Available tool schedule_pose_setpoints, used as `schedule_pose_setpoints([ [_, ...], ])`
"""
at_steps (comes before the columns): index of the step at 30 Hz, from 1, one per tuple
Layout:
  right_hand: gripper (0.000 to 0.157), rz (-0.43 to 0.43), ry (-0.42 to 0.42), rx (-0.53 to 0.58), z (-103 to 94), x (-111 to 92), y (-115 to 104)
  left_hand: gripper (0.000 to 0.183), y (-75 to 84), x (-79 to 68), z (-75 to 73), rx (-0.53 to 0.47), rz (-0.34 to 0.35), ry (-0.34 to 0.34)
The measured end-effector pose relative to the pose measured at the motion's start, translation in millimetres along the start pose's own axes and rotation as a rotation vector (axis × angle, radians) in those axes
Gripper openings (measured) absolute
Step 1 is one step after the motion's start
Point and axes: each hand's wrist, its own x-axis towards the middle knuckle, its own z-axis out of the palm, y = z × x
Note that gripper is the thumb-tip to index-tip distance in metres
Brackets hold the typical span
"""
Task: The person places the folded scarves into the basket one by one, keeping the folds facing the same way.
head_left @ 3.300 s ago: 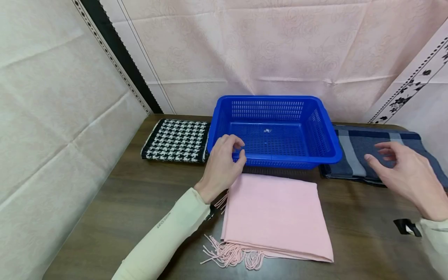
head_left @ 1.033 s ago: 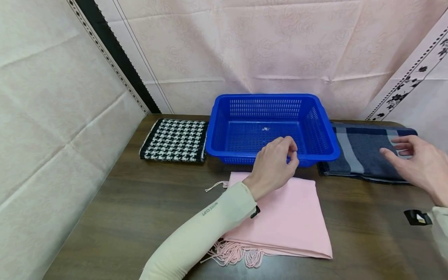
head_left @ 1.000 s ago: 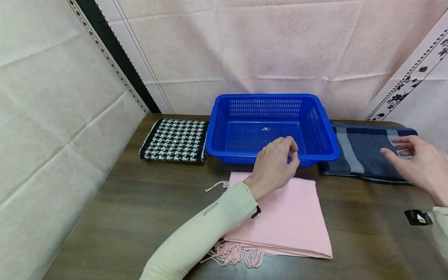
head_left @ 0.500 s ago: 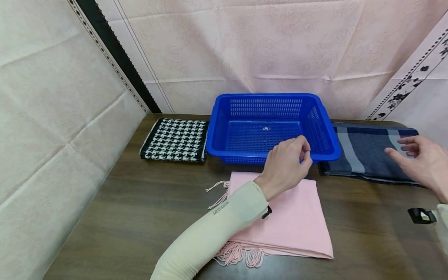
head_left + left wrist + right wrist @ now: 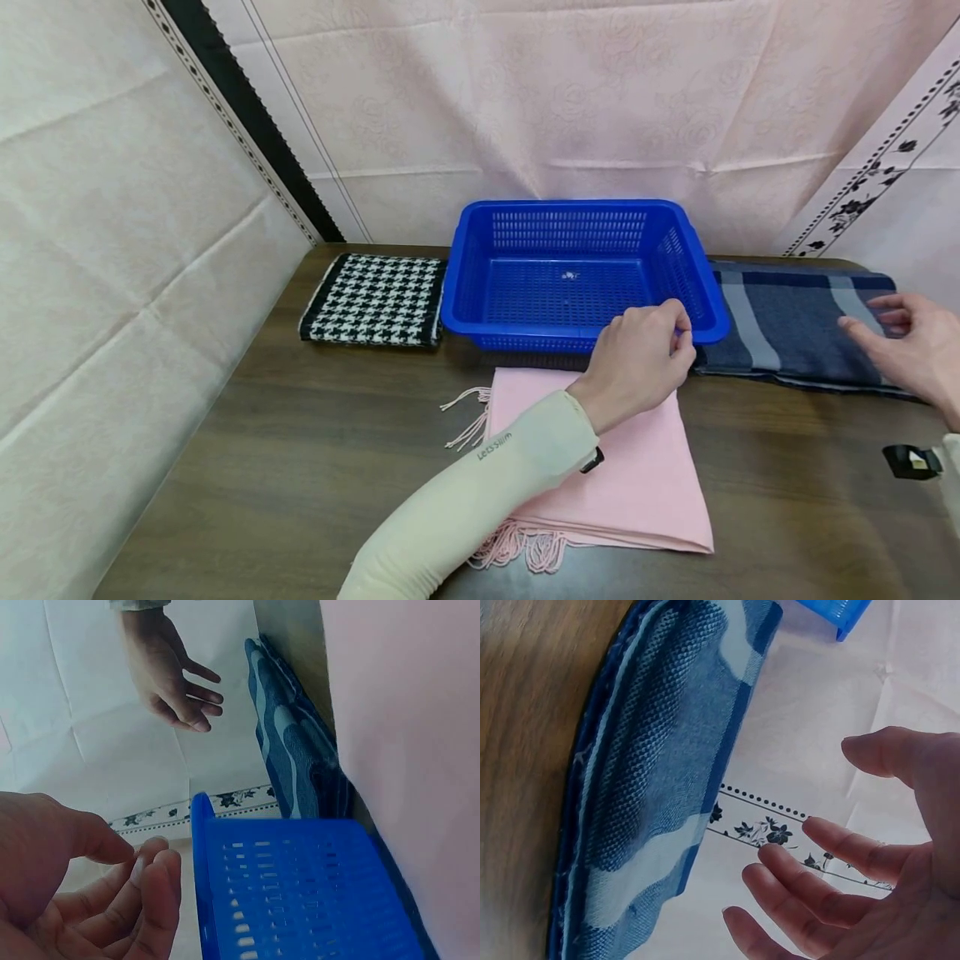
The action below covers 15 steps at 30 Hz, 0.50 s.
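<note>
My left hand [image 5: 643, 354] hovers over the front right rim of a blue plastic basket [image 5: 585, 343], its fingers loosely bent and holding nothing. In the left wrist view its thumb comes near the fingertips [image 5: 161, 870], apart from the basket's wall. Below that forearm a folded pink scarf [image 5: 637, 492] with fringe lies on the table, partly covered by the arm. Over at the right, my right hand [image 5: 911, 342] is above a folded navy scarf [image 5: 795, 325] with grey-blue stripes. The right wrist view shows its fingers spread, with a gap to the scarf.
A folded black-and-white houndstooth scarf [image 5: 375, 300] lies left of the basket. Pale patterned cloth [image 5: 585, 92] hangs behind the brown wooden table [image 5: 285, 467], and another sheet [image 5: 135, 250] bounds its left side.
My left hand has travelled right along the basket's front rim, from its left corner toward its right one. My right hand has shifted slightly right. The scarves and basket stay put.
</note>
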Motion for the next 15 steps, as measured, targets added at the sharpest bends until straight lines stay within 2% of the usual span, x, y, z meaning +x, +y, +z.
schedule_pose_setpoints([
  [4, 0.06, 0.005, 0.009, -0.019, 2.3, 4, 9, 0.013, 6.2, 0.9, 5.5, 0.008, -0.004, -0.021],
  [11, 0.077, 0.005, 0.02, -0.03, 12.2, 15, 29, 0.013, 13.8, 3.5, 13.4, 0.036, 0.03, -0.026],
  [15, 0.07, 0.004, -0.004, -0.046, 4.7, 11, 23, 0.014, 19.0, 5.4, 17.4, 0.053, 0.053, -0.056],
])
